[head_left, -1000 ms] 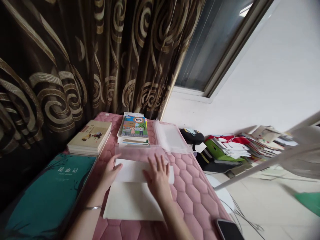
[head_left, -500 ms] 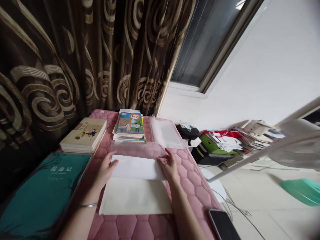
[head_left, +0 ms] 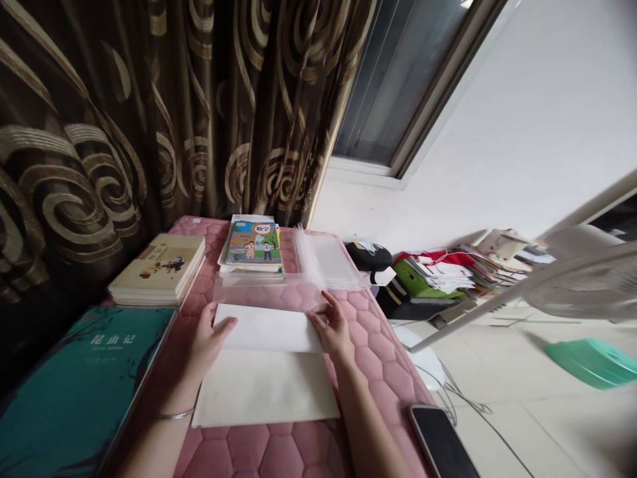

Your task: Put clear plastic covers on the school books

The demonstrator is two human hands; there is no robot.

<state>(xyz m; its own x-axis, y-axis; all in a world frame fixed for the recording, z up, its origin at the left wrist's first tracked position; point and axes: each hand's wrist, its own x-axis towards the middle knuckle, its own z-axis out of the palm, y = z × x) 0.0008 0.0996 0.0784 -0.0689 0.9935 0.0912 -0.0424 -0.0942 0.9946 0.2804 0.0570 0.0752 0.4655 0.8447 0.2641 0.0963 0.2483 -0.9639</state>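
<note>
In front of me lies what looks like an open book, its white leaf (head_left: 271,328) lifted above a cream page (head_left: 266,388). My left hand (head_left: 212,332) pinches the white leaf's left edge, thumb on top and fingers behind. At its right edge my right hand (head_left: 332,326) grips the leaf the same way, index finger reaching forward. Beyond the leaf a clear plastic cover (head_left: 259,289) stretches between the hands; how it joins the book I cannot tell. A bracelet (head_left: 174,415) circles the left wrist.
Behind stand a stack of textbooks (head_left: 253,242) and a pile of clear plastic covers (head_left: 331,259). To the left are cream books (head_left: 159,269) and a large teal book (head_left: 94,378). A phone (head_left: 442,438) lies at the right edge of the pink quilted surface (head_left: 253,451); beyond stands a fan (head_left: 582,272).
The view has shifted slightly. Both hands keep their hold on the white leaf, and the leaf and clear cover have barely moved.
</note>
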